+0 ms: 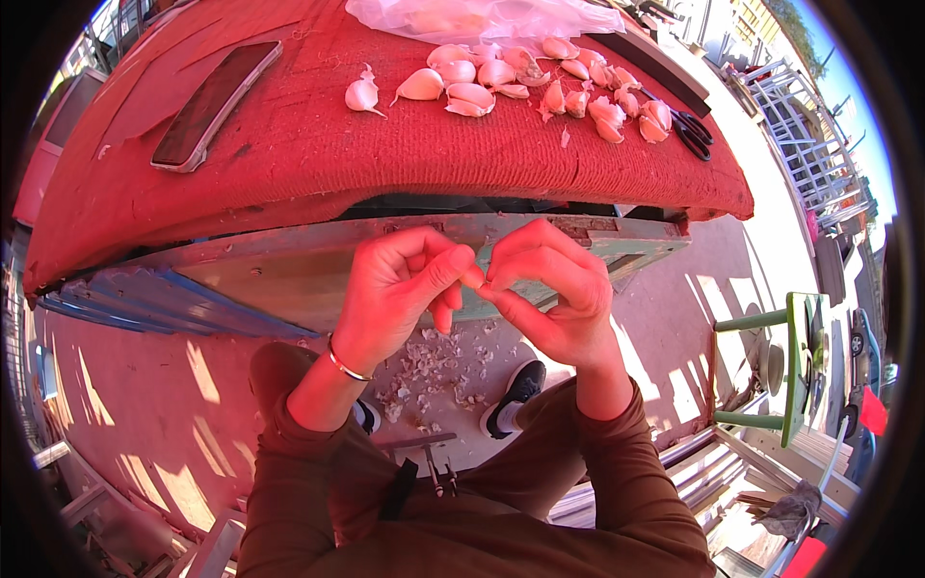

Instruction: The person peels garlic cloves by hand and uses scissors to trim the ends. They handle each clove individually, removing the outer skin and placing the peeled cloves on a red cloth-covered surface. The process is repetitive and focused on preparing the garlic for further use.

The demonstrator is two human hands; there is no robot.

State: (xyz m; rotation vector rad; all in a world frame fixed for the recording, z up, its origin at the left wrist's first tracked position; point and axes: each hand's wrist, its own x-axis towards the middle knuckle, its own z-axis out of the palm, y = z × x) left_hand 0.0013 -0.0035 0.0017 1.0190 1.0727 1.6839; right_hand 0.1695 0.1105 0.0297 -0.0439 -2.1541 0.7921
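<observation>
My left hand (395, 294) and my right hand (554, 289) meet in front of the table edge, fingertips pinched together on a small garlic clove (474, 278) that is mostly hidden between them. Both hands are below the red cloth-covered table (289, 164). Several garlic cloves (520, 82) lie loose on the far part of the cloth, one clove (362, 93) a little apart to the left. Garlic skins (434, 371) are scattered on the floor between my feet.
A phone (214, 104) lies on the cloth at left. Black scissors (690, 133) rest at the table's right edge, a clear plastic bag (482, 17) at the far side. A green stool (795, 366) stands to the right. A wristband (345, 366) circles my left wrist.
</observation>
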